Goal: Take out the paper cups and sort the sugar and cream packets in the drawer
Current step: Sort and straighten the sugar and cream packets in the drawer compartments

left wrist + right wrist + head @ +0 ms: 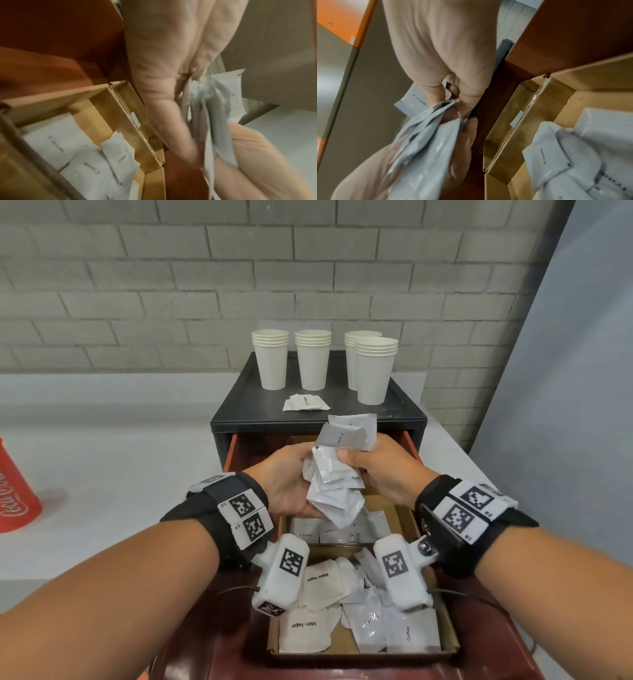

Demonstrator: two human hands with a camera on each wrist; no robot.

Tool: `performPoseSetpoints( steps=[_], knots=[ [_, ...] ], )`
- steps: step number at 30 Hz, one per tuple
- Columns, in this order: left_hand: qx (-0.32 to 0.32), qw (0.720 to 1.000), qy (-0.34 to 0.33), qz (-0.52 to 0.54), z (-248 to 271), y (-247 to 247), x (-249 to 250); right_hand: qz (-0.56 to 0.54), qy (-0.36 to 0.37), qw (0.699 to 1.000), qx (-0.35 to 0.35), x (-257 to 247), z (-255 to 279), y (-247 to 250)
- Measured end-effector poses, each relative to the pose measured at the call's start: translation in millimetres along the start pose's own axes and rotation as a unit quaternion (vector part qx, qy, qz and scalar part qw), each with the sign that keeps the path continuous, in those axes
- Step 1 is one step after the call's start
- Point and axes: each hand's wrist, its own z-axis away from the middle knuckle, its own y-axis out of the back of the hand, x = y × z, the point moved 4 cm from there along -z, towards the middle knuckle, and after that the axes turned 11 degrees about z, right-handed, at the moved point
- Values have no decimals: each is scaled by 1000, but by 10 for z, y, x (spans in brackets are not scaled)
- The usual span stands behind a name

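Both hands (342, 474) grip packets (337, 474), wrist views — "Cream"

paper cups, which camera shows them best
The head view. All four stacks of paper cups stand upright in plain sight on top of the black cabinet, behind the open drawer. Neither wrist view shows any cups; both show only hands, packets and the cardboard trays.

Cream packets (337, 474) bunched above drawer (342, 645); cups (322, 361) upright.
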Motion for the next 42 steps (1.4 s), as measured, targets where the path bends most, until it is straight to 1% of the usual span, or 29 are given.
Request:
performPoseSetpoints(
  steps=[3,5,7,10,13,16,18,22,25,29,31,33,35,38,42],
  knots=[
    [-26,999,13,41,-29,-18,12,-49,3,997,56,-9,-57,-12],
    [-29,998,-8,53,-24,-34,28,-55,2,995,82,-18,-90,-14],
    [-9,998,-46,52,-15,-42,49,-35,-11,994,108,-31,-109,-17],
    [43,993,-99,56,-53,-28,82,33,-25,991,129,-64,-136,-41],
    [89,986,-132,47,-74,-20,121,42,-27,989,139,-83,-155,-57],
    [100,983,-150,32,-75,1,169,8,-32,989,143,-91,-148,-43],
    [101,983,-152,25,-71,23,181,1,-42,989,143,-91,-161,-18],
    [128,979,-157,11,-65,85,209,-10,-56,985,163,-107,-200,85],
    [151,974,-166,35,-41,176,254,-8,-64,982,175,-123,-213,188],
    [161,967,-187,56,-2,261,324,-28,-71,986,151,-153,-183,279],
    [166,966,-193,51,-10,275,330,-54,-58,992,94,-177,-162,248],
    [150,970,-185,46,-21,243,305,-58,-59,996,15,-183,-142,159],
    [118,977,-174,46,-41,180,274,5,-73,997,-30,-156,-143,88],
    [96,979,-174,41,-58,133,251,121,-91,988,-28,-145,-160,67],
    [89,978,-185,33,-65,166,250,172,-94,980,-23,-204,-165,69]
  ],
)
